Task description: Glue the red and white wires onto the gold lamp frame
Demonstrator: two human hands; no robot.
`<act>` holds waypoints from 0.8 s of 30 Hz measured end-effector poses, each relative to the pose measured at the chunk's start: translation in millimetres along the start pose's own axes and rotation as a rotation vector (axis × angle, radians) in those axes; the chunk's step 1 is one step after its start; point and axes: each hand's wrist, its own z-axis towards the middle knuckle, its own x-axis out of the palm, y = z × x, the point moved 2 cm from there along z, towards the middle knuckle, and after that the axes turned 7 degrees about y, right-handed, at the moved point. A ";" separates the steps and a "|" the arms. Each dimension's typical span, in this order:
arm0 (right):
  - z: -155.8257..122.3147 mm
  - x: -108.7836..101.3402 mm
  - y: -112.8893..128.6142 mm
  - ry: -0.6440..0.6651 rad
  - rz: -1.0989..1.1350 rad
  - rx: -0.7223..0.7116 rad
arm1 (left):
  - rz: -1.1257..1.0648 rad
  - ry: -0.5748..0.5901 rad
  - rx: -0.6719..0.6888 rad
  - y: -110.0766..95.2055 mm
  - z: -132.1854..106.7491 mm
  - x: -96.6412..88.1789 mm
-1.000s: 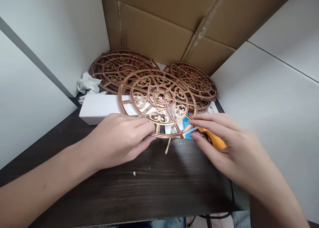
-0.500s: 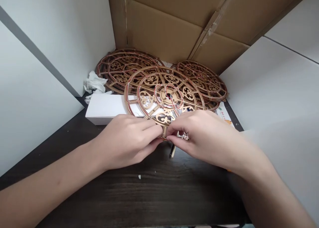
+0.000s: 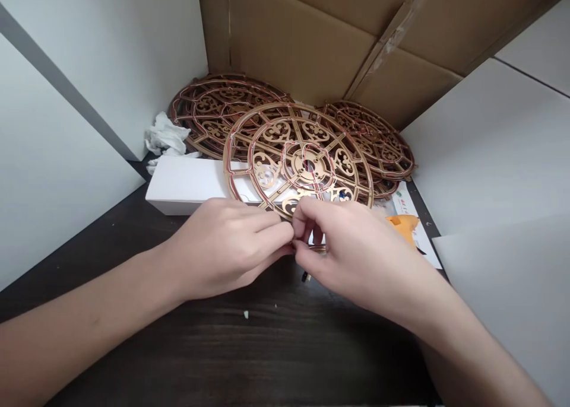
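Note:
A round gold openwork disc (image 3: 303,152) with thin red wire along its ribs lies tilted over a white box (image 3: 182,184) on the dark wooden table (image 3: 267,347). My left hand (image 3: 227,247) pinches the disc's near rim, fingers closed. My right hand (image 3: 356,253) meets it there, thumb and fingers pinched on the same rim edge. A thin stick's dark end (image 3: 304,275) shows under the hands.
Two more openwork discs (image 3: 214,110) (image 3: 378,146) lean at the back against a brown cardboard sheet (image 3: 320,39). Crumpled white tissue (image 3: 167,137) lies at the left. An orange tool (image 3: 403,224) rests on printed paper at the right. White panels wall both sides.
My right hand let go of the orange tool and moved left to join my left hand at the disc's near rim. The view shifted slightly.

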 end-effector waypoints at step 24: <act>8.0 11.1 -3.7 -0.001 0.150 -0.002 | -0.032 -0.022 -0.073 -6.5 3.7 1.6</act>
